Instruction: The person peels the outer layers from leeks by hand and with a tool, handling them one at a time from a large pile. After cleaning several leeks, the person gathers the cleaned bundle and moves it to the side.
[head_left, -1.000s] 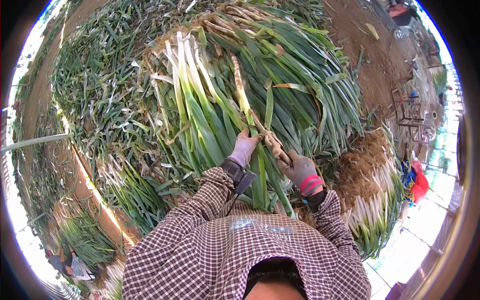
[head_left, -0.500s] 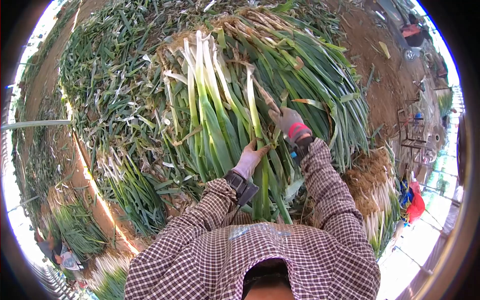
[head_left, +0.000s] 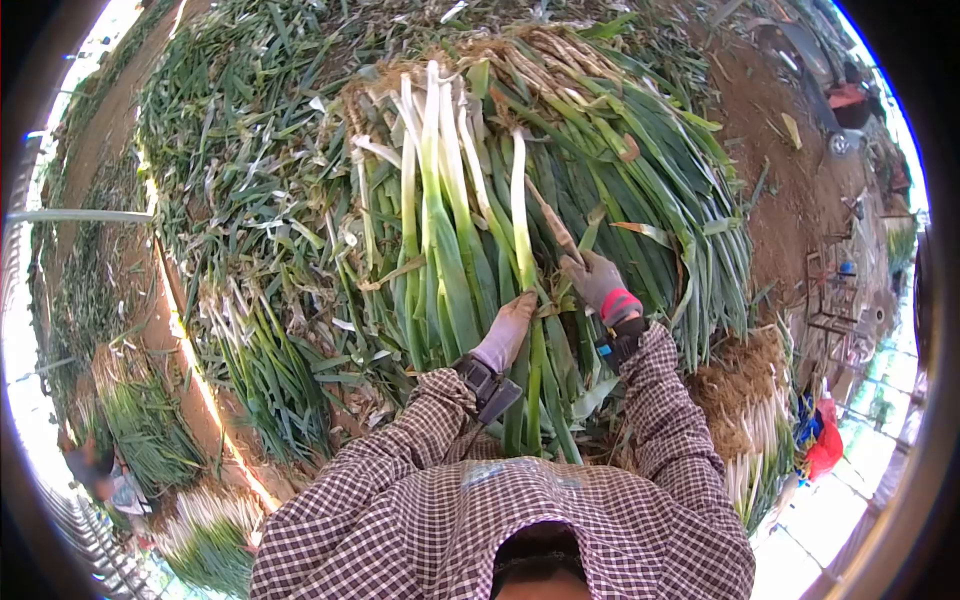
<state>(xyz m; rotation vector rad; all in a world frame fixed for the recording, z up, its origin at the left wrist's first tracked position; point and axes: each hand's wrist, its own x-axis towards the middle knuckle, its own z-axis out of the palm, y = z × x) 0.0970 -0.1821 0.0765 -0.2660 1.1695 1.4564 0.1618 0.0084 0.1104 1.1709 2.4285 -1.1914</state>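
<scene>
My left hand [head_left: 510,325], in a pale glove, is closed round the green stalk of a leek [head_left: 521,210] whose white end points away from me. Gloved in grey with a pink band at the wrist, my right hand [head_left: 602,284] grips the handle of a thin knife-like tool [head_left: 555,222], which slants up and left beside that leek. Left of it lie several leeks with clean white stems [head_left: 432,130]. Behind and to the right spreads a big pile of leeks [head_left: 640,170] with brown, rooty ends.
Cut leaves [head_left: 230,130] cover the ground at the left. Leek bundles lie at the lower left [head_left: 265,350] and lower right [head_left: 750,410]. A metal rack [head_left: 832,290] and a red item [head_left: 825,440] are at the right. Another person [head_left: 125,492] is at the lower left edge.
The view has shifted slightly. The leek in my left hand now shows a cleaner white stem, and the tool in my right hand stands apart from its top.
</scene>
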